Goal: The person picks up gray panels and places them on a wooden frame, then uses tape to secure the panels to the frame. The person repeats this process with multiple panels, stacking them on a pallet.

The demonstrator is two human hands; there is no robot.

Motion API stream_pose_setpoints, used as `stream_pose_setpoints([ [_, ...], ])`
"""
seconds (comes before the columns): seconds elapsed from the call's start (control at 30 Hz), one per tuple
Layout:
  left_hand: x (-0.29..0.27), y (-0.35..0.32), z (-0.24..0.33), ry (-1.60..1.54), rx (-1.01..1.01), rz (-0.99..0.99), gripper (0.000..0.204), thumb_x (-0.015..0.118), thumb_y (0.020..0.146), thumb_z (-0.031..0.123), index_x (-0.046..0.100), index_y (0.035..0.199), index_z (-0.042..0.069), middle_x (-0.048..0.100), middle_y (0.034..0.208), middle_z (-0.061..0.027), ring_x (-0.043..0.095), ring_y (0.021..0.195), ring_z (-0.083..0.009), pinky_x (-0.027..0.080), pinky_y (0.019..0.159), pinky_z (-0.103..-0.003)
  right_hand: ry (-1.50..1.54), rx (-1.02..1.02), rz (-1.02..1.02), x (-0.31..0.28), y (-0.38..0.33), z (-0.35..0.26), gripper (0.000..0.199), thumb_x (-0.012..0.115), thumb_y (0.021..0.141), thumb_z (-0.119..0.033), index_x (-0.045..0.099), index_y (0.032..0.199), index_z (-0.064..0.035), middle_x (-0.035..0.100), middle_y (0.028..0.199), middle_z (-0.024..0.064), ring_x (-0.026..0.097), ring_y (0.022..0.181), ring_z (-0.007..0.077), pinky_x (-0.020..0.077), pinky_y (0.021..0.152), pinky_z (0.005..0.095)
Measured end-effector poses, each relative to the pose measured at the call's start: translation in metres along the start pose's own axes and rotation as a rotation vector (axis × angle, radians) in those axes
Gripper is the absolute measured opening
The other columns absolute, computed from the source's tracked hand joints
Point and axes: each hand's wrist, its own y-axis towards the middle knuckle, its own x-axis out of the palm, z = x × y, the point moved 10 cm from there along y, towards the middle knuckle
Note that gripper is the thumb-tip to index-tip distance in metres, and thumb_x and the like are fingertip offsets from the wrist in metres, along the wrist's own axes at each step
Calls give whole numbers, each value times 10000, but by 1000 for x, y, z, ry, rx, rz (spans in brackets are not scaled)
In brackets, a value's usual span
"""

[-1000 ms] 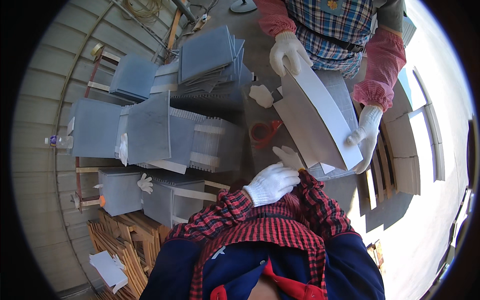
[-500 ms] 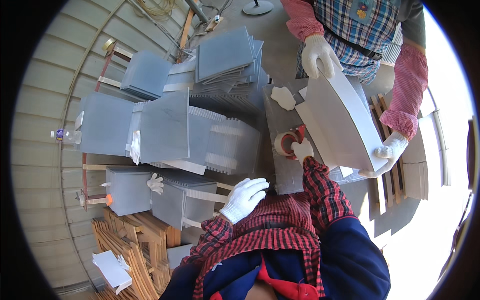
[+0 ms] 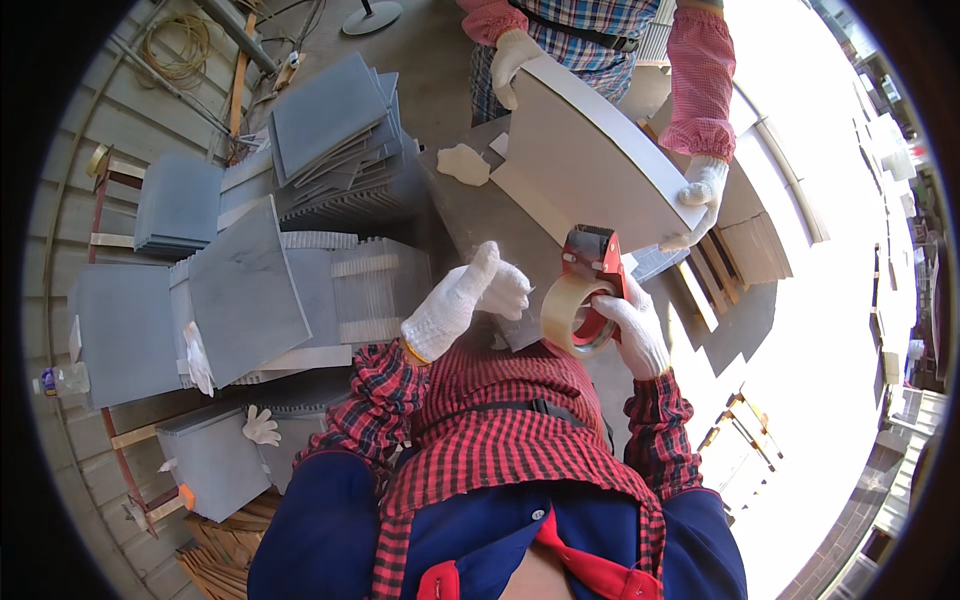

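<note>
Tape dispenser, red with a black-toothed head and a wide translucent roll (image 3: pixel 585 285), is off the table and in the right hand.

Main change: half a second ago the dispenser lay on the dark grey sheet-covered table (image 3: pixel 490 215) with a white-gloved right hand (image 3: pixel 640 330) just reaching it. Now it's lifted, held in front of the chest above the near side of the table, head up, roll facing left and near. Grip: right fingers and thumb closed around the dispenser's right side; looks firm.

White-gloved left hand (image 3: pixel 458 305) has come up too, from beside the apron to just left of the roll, apart from it. Thumb raised, fingers loosely curled, gap fairly wide, nothing seen in it. Can't tell where the tape's loose end sits.

What it means for the work: tool pick-up looks done, left hand is free, both hands are at the roll. No tape visible on the work yet, as far as I can make out.

Far side: co-worker's white-gloved hands (image 3: pixel 705 195) still hold the large white boxy piece with a long flat top (image 3: pixel 590 165), one at the far left end, one at the near right. That hold is unchanged. Dispenser is just on the near side of it; contact looks unlikely, but the overlap hides the gap.

Left: stacked grey flat panels (image 3: pixel 330 115), no hand on them.
</note>
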Motion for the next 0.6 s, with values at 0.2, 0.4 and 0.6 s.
stream_pose_setpoints([
  [0.2, 49, 22, 37, -7, -3, -147, 702, 402, 1019, 647, 645, 1191, 12, 686, 1108, -86, 621, 1030, -147, 466, 962, -282, -738, -540, 202, 18, -48, -94, 566, 686, 712, 7, 659, 1275, -47, 608, 1199, 145, 604, 1126, 311, 488, 972, 377],
  [0.4, 55, 39, 40, -8, 34, -217, 557, 454, 1065, 496, 607, 1311, 20, 662, 1166, -78, 591, 1085, -130, 469, 951, -270, -1045, -719, 267, 36, -65, -120, 569, 692, 663, 34, 692, 1222, -70, 606, 1184, 139, 606, 1102, 341, 511, 936, 413],
  [0.6, 51, 46, 54, 235, 434, -230, 348, 448, 1094, 274, 605, 1270, 19, 637, 1210, -100, 600, 1112, -189, 483, 989, -283, -1079, -740, 241, 39, -55, -133, 571, 731, 674, 27, 677, 1235, -66, 611, 1189, 154, 611, 1106, 344, 525, 927, 404],
])
